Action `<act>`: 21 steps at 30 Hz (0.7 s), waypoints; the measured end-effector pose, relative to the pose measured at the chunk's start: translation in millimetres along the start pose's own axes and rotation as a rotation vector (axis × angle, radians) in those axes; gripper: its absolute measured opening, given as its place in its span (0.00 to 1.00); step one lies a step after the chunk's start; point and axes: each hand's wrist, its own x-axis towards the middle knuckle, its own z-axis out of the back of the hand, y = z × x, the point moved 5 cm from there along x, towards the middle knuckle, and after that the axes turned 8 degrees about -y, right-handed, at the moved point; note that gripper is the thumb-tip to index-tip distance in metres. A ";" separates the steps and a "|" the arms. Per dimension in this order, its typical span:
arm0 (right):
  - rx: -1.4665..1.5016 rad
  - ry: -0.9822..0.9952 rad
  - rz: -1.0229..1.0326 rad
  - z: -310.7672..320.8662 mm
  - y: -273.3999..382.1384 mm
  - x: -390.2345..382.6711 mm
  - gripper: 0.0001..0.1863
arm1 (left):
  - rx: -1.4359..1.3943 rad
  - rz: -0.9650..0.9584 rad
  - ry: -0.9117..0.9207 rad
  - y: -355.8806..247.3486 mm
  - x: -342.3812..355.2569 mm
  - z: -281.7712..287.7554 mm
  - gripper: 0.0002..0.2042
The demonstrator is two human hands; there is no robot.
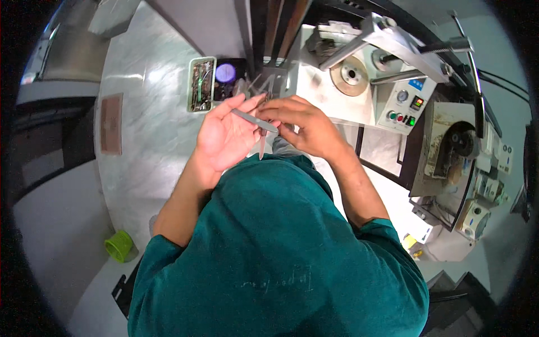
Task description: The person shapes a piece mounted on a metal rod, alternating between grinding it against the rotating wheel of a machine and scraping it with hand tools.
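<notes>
My left hand is turned palm up in front of my chest, its fingers stretched out. Across its fingers lies a flat grey metal tool, narrow with a rounded end; its exact kind is unclear. My right hand comes in from the other side, palm down, fingers bent and closed around the tool's middle and rounded end. Below the fingers a thin, pointed reddish strip sticks down toward my green shirt. Where the fingertips of both hands meet, the details are hidden.
Ahead left, a pale tray holds many small metal tools, beside a purple round lid. A white machine with a disc, gauge and buttons stands ahead right. Another machine is farther right. A green basket sits on the floor, left.
</notes>
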 end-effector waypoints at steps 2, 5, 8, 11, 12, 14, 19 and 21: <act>-0.031 -0.055 0.003 12.6 -12.4 -15.3 0.21 | -0.003 0.066 0.053 12.9 13.0 -11.4 0.25; -0.051 -0.155 -0.042 33.6 -34.5 -38.0 0.20 | 0.002 0.159 -0.041 30.0 33.0 -24.4 0.25; -0.015 -0.197 -0.101 51.4 -50.5 -56.5 0.19 | 0.060 0.266 -0.029 42.2 49.8 -36.1 0.26; 0.048 -0.190 -0.090 64.2 -67.0 -71.2 0.19 | 0.178 0.286 -0.034 53.5 63.1 -49.9 0.28; 0.102 -0.178 -0.072 67.8 -71.1 -75.4 0.20 | 0.236 0.284 -0.060 56.3 67.8 -52.9 0.29; 0.072 -0.193 -0.063 76.6 -80.5 -85.2 0.18 | 0.286 0.290 -0.080 55.8 76.0 -55.0 0.30; 0.199 -0.697 -0.434 123.0 -133.7 -113.6 0.08 | 0.483 0.075 -0.260 32.7 98.9 -46.8 0.27; 0.388 -0.919 -0.663 136.7 -162.9 -128.7 0.09 | 0.440 0.006 -0.343 17.2 98.5 -16.1 0.23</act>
